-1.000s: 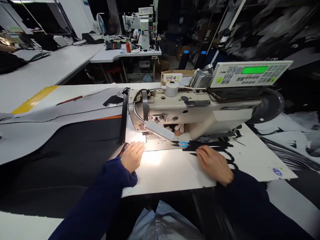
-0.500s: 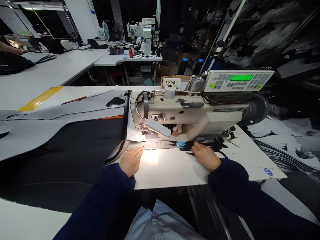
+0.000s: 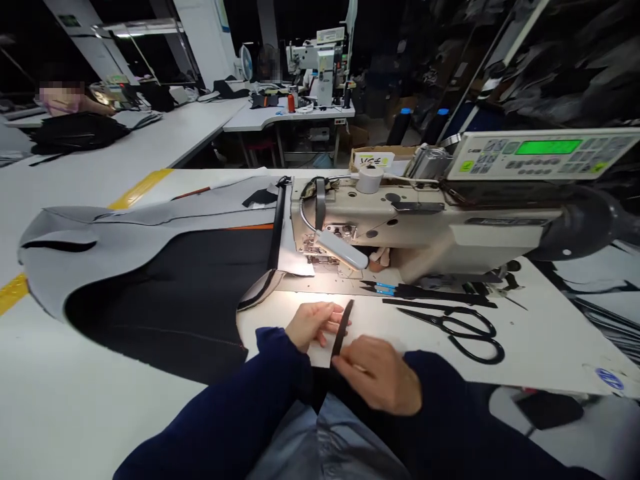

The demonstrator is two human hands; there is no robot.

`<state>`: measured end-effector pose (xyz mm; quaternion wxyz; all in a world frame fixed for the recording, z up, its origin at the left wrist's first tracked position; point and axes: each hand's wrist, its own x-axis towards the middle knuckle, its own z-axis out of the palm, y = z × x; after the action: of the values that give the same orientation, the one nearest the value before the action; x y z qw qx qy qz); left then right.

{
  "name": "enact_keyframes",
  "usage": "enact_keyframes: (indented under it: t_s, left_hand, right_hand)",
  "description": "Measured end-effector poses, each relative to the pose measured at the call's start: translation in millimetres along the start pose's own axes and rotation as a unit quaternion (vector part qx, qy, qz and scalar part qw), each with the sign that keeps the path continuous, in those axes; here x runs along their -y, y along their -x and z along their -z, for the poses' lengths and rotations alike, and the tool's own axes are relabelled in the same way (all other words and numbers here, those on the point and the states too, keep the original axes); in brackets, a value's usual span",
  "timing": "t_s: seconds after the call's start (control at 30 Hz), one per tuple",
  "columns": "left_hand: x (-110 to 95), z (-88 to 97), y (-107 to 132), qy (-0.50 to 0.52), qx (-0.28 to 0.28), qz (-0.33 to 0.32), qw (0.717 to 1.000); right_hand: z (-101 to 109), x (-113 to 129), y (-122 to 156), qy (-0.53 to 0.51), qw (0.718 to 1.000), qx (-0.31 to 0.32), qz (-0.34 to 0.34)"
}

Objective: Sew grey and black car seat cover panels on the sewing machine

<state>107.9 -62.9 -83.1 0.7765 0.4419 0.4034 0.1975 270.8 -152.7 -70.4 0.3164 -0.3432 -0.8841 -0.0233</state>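
A short black strip [image 3: 342,331] stands upright between my hands, just in front of the sewing machine [image 3: 380,213]. My right hand [image 3: 380,373] pinches its lower end between thumb and curled fingers. On the other side, my left hand [image 3: 313,323] has its fingers apart, their tips close behind the strip; whether they touch it I cannot tell. To the right on the white table lie black-handled scissors [image 3: 453,327]. Blue-and-black thread snips [image 3: 385,288] and more black strips [image 3: 440,293] lie along the machine's base.
A large black and grey sewn panel [image 3: 170,293] spreads over the table at the left, its corner near the needle area. The machine's lamp [image 3: 343,248] lights the spot by my hands. A control panel [image 3: 540,155] tops the machine. Far left, a person [image 3: 63,100] sits behind black material.
My right hand has come left from the strips with one black strip, uncovering the scissors. My left hand has lifted off the table edge and moved right towards it. The view has turned left.
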Motion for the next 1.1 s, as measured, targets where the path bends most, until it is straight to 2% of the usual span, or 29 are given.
enact_keyframes:
  t_s: [0.1, 0.23, 0.3, 0.4, 0.47, 0.53, 0.6, 0.83, 0.9, 0.97, 1.03, 1.07, 1.1]
  left_hand:
    - [-6, 15.0, 1, -0.009, -0.038, -0.017, 0.999]
    - [-5, 24.7, 13, 0.019, -0.042, 0.01, 0.999]
    - [-3, 21.0, 17, 0.029, -0.044, 0.01, 0.999]
    - [-1, 12.6, 19, 0.025, -0.046, -0.016, 0.999]
    - [-1, 8.8, 20, 0.02, -0.042, -0.035, 0.998]
    - [-2, 6.9, 21, 0.016, -0.038, -0.053, 0.998]
    - [-4, 6.1, 23, 0.015, -0.039, -0.065, 0.997]
    - [3, 2.8, 20, 0.026, -0.079, -0.077, 0.994]
    - [6, 3.8, 19, 0.023, -0.084, -0.079, 0.993]
    - [3, 8.1, 21, -0.006, -0.088, -0.091, 0.992]
    - [-11, 16.0, 27, -0.091, -0.114, -0.14, 0.979]
    - [-21, 20.8, 32, -0.162, -0.143, -0.183, 0.959]
    - [-33, 25.9, 36, -0.247, -0.182, -0.23, 0.924]
  right_hand:
    - [-25, 23, 1, -0.11, 0.993, 0.03, 0.005]
    - [-32, 25, 6, -0.265, 0.96, 0.03, -0.083]
    - [-30, 19, 3, -0.344, 0.923, 0.036, -0.17]
    - [-29, 5, -7, -0.435, 0.837, 0.053, -0.328]
    - [-30, -3, -11, -0.467, 0.79, 0.057, -0.392]
    - [-31, -9, -13, -0.483, 0.768, 0.055, -0.416]
    - [-32, -12, -13, -0.49, 0.762, 0.045, -0.422]
    - [-35, -10, -11, -0.492, 0.76, 0.027, -0.424]
    - [-36, -8, -12, -0.479, 0.772, 0.028, -0.416]
    - [-38, -7, -15, -0.437, 0.811, 0.028, -0.388]
    - [-41, -12, -20, -0.348, 0.874, 0.016, -0.338]
    - [-44, -17, -24, -0.291, 0.905, 0.005, -0.31]
    - [-48, -25, -29, -0.231, 0.932, -0.005, -0.281]
